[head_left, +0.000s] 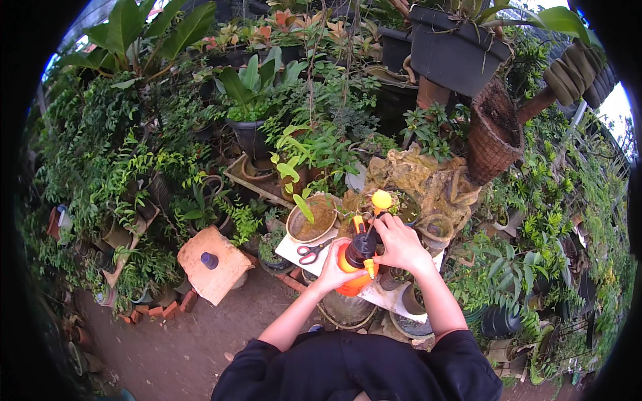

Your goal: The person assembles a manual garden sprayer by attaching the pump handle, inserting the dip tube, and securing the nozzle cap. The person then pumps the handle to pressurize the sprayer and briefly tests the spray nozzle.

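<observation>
An orange pump spray bottle (352,284) with a black top and yellow-orange fittings stands upright over a white board (289,250). My left hand (331,267) is wrapped round the left side of its orange body. On the black top (361,248), the fingers of my right hand (401,246) close from the right and far side. A round yellow knob (381,199) sticks up just beyond those fingers. The yellow nozzle (369,267) points toward me. Left of the bottle, dark-handled scissors (309,252) lie on the board, beside a round pot of soil (317,219).
A dark purple cup-like object (209,260) sits on a tan slab (200,277) at the left. Beyond the board rises a brown rock-like planter (428,180). A black hanging pot (455,50) juts in at upper right. Red bricks (170,310) edge the dirt ground.
</observation>
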Tool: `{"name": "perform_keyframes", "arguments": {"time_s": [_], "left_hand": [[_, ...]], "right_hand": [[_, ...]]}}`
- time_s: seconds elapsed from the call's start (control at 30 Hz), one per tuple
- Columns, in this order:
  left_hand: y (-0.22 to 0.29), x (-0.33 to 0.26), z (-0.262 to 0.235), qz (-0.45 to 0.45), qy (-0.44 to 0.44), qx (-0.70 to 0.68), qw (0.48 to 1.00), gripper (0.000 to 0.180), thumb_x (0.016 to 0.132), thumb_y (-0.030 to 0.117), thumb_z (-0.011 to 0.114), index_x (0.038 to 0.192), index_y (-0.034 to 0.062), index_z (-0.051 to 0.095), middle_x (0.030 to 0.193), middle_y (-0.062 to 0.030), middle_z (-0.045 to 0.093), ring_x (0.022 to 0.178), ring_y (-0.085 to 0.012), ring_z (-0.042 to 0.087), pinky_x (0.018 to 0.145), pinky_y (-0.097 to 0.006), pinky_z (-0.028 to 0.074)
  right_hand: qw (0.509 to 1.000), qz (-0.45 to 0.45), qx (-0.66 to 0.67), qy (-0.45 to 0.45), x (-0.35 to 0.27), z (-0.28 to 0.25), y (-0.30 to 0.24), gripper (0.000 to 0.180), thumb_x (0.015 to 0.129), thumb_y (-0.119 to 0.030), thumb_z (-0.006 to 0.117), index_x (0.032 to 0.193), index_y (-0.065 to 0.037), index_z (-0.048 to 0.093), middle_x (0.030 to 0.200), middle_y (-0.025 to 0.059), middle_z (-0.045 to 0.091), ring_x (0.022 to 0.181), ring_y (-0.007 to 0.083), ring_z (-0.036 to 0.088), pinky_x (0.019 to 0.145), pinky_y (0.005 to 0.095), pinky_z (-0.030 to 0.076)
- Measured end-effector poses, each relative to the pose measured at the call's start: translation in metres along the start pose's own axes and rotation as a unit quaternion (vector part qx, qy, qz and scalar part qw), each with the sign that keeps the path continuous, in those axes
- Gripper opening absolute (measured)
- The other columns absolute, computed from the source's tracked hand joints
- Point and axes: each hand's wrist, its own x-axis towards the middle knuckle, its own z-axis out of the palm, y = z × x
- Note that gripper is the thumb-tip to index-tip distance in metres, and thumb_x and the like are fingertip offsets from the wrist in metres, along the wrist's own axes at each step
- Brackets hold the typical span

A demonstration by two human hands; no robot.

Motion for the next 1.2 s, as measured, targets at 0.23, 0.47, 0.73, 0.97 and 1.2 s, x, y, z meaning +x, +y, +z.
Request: {"name": "perform_keyframes", "arguments": {"time_s": [0.23,0.47,0.73,0.97,1.2], "left_hand": [[-0.001,-0.009,0.015,-0.012,0.066,-0.085,0.994,0.091,0.065,0.023,0.095,0.126,0.0089,0.029,0.127,-0.0145,0.041,0.125,-0.027,0.044,0.109,-0.043,0.037],[0.008,-0.023,0.009,0.127,0.183,0.254,0.941,0.096,0.061,0.037,0.096,0.127,0.0069,0.033,0.12,-0.0151,0.038,0.116,-0.0321,0.039,0.1,-0.048,0.034],[0.033,-0.016,-0.016,-0.011,0.124,0.22,0.968,0.112,0.064,0.026,0.094,0.148,0.0046,0.023,0.14,-0.0186,0.04,0.132,-0.0324,0.042,0.11,-0.048,0.037],[0.041,-0.019,-0.02,-0.045,0.089,-0.009,0.995,0.077,0.076,0.013,0.087,0.138,0.0034,0.042,0.123,-0.0115,0.056,0.116,-0.0202,0.059,0.102,-0.037,0.048],[0.043,-0.02,-0.037,0.024,-0.078,-0.024,0.996,0.056,0.083,0.026,0.077,0.13,0.0034,0.056,0.117,-0.0111,0.061,0.114,-0.0228,0.059,0.1,-0.04,0.046]], "right_hand": [[0.983,0.001,0.115,0.14,-0.014,-0.012,-0.015,0.079,0.074,-0.029,0.082,0.141,-0.004,0.046,0.131,0.0179,0.054,0.122,0.0364,0.054,0.103,0.0467,0.045],[0.992,0.033,0.026,0.122,-0.021,0.001,-0.009,0.102,0.067,-0.025,0.085,0.152,-0.006,0.033,0.137,0.0165,0.049,0.126,0.0344,0.048,0.104,0.0446,0.044],[0.994,0.031,0.074,0.073,0.0,0.029,-0.028,0.078,0.075,-0.053,0.077,0.134,-0.007,0.056,0.117,0.0157,0.066,0.108,0.0341,0.065,0.091,0.0466,0.051],[0.975,-0.137,0.167,0.048,0.018,0.016,0.002,0.06,0.072,-0.031,0.082,0.124,-0.007,0.063,0.109,0.0125,0.069,0.105,0.0317,0.066,0.098,0.0429,0.047],[0.962,-0.219,0.155,0.042,0.019,0.006,0.006,0.071,0.074,-0.019,0.074,0.139,-0.008,0.049,0.142,0.0141,0.049,0.137,0.0338,0.038,0.117,0.0462,0.03]]}}
